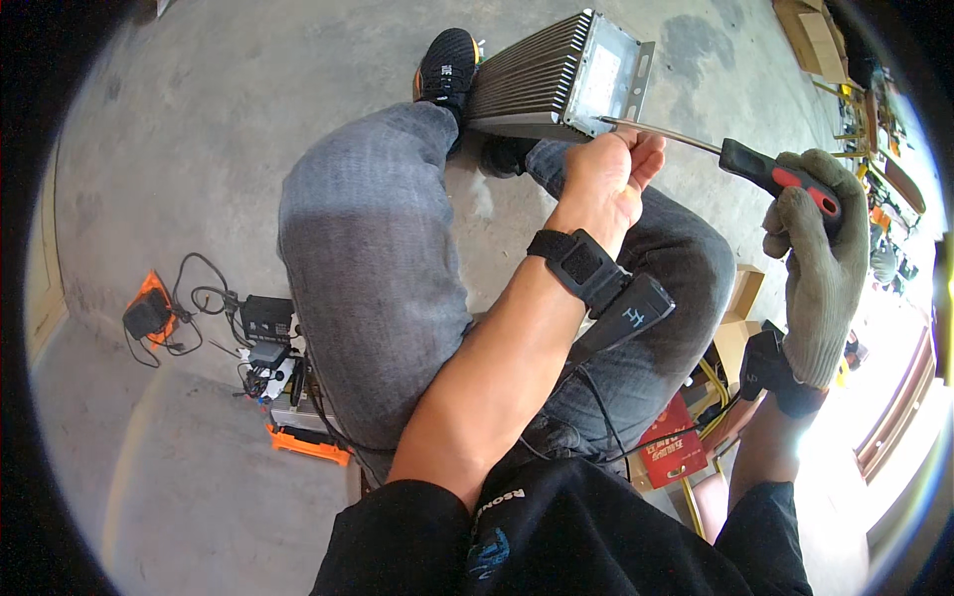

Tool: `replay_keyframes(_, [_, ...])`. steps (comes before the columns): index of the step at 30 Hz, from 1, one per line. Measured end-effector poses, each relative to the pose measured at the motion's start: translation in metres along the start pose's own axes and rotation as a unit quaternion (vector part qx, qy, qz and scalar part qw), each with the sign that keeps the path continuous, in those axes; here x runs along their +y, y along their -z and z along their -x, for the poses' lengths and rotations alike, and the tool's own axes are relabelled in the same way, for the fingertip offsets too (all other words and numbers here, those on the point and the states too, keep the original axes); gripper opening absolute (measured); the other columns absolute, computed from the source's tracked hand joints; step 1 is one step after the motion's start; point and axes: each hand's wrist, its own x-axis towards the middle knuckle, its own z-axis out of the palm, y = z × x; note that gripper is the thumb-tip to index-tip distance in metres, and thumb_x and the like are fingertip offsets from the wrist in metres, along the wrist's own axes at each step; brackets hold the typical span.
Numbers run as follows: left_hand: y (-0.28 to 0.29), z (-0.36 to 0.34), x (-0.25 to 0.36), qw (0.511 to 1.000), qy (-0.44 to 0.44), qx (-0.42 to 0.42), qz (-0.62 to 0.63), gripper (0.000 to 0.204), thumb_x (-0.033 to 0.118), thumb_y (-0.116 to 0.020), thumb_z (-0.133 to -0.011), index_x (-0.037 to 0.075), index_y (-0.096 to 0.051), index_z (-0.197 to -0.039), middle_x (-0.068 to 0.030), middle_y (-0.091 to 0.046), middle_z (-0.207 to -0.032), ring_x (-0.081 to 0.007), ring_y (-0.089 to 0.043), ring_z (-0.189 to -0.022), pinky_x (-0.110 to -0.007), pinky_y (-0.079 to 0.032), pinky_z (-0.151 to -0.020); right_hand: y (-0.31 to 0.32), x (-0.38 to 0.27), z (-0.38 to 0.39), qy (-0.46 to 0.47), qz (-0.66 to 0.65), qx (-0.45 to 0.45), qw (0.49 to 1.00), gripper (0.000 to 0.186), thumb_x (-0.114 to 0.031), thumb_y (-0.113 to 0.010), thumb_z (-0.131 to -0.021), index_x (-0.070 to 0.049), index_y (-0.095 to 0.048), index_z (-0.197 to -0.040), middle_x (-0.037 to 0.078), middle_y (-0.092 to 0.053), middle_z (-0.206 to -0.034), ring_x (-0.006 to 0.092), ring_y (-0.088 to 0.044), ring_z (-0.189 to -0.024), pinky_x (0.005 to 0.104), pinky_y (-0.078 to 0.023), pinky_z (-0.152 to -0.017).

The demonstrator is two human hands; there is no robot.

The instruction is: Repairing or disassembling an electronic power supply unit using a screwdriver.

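Observation:
A grey metal box with ribbed heat-sink sides stands on the floor beyond my knees, with a pale label on its end face. My right hand, in a grey knitted glove, grips the black and red handle of a screwdriver. The screwdriver's long shaft slants left, its tip at the lower edge of the box's end face. My bare left hand is right below that corner, next to the shaft. Its fingers are curled, and what they hold, if anything, is hidden.
Left of my leg lie a black power adapter, tangled cables and a device with an orange base. A red box sits beside my right thigh. Cardboard stands at the far right. My shoe is beside the metal box.

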Motion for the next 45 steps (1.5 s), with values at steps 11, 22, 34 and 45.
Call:
replay_keyframes(11, [0.022,-0.006,-0.016,0.998,-0.035,-0.056,-0.020,0.013,0.012,-0.058,-0.105,0.001,-0.063,-0.098,-0.0085,-0.071,-0.084,-0.0146,-0.069,-0.067,-0.026,-0.060,-0.062,-0.008,-0.008,-0.005,0.016,0.016,-0.044,0.999,0.040,-0.010,-0.073,-0.093,-0.003,-0.058,-0.129,0.008,-0.070,-0.104,0.0105,-0.065,-0.077,0.0229,-0.054,-0.064])
replay_keyframes(22, [0.032,-0.010,-0.020,0.993,-0.048,-0.096,-0.042,0.021,0.014,-0.057,-0.106,-0.001,-0.068,-0.096,-0.0067,-0.071,-0.084,-0.0126,-0.067,-0.067,-0.025,-0.059,-0.066,-0.012,-0.007,-0.005,0.019,0.012,-0.060,0.998,0.042,-0.011,-0.075,-0.092,-0.003,-0.058,-0.129,0.007,-0.069,-0.102,0.0110,-0.064,-0.078,0.0240,-0.053,-0.063])
replay_keyframes(34, [0.033,-0.009,-0.024,0.991,-0.052,-0.114,-0.037,0.021,0.019,-0.062,-0.105,0.002,-0.068,-0.096,-0.0057,-0.072,-0.084,-0.0123,-0.068,-0.069,-0.026,-0.059,-0.066,-0.014,-0.014,-0.010,0.056,0.048,-0.073,0.995,0.040,-0.011,-0.075,-0.092,-0.004,-0.058,-0.128,0.007,-0.069,-0.103,0.0099,-0.065,-0.079,0.0230,-0.053,-0.064])
replay_keyframes(45, [0.029,-0.005,-0.026,0.991,-0.073,-0.099,-0.059,0.022,0.021,-0.060,-0.106,0.002,-0.065,-0.098,-0.0075,-0.069,-0.085,-0.0136,-0.066,-0.070,-0.026,-0.057,-0.063,-0.009,-0.034,-0.034,0.246,0.187,-0.168,0.936,0.043,-0.008,-0.073,-0.094,-0.008,-0.057,-0.133,0.007,-0.068,-0.120,0.0106,-0.067,-0.090,0.0234,-0.055,-0.069])
